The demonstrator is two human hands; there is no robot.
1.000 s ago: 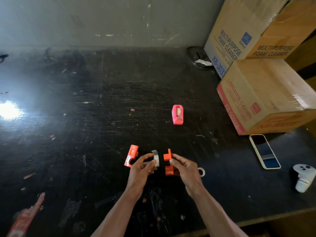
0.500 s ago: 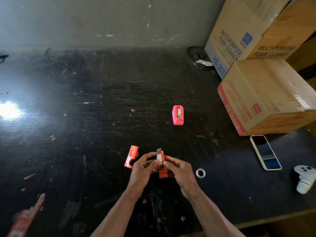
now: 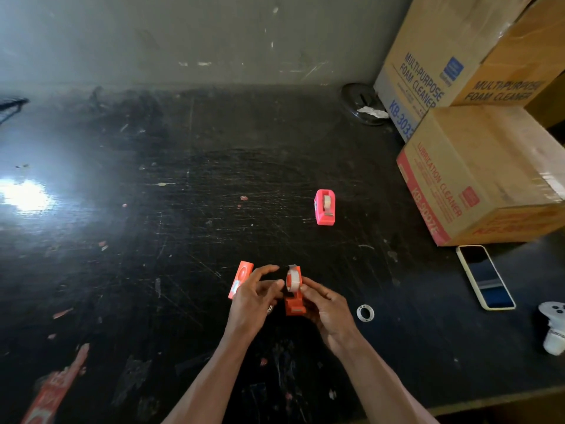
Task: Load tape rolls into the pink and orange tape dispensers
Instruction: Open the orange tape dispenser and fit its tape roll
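Both hands are working close together low over the scratched black tabletop (image 3: 153,240). The right hand (image 3: 328,313) is gripping the orange dispenser (image 3: 295,306), which stands upright with its foot near the surface, though I can't tell if it's actually resting there. A whitish tape roll (image 3: 294,280) sits in the top of it. The left hand (image 3: 253,301) is right beside it, fingers loosely curled with the thumb and forefinger apart, fingertips right at the roll but not clearly pinching anything.

Just left of that hand lies a loose orange piece (image 3: 240,279), flat on the tabletop. The pink dispenser (image 3: 325,207) sits farther back by itself, a roll already in it. A small white ring (image 3: 365,313) lies just right of the right hand. Off to the right: a phone (image 3: 486,278), stacked cardboard boxes (image 3: 477,166), and a white controller (image 3: 555,327) at the edge.
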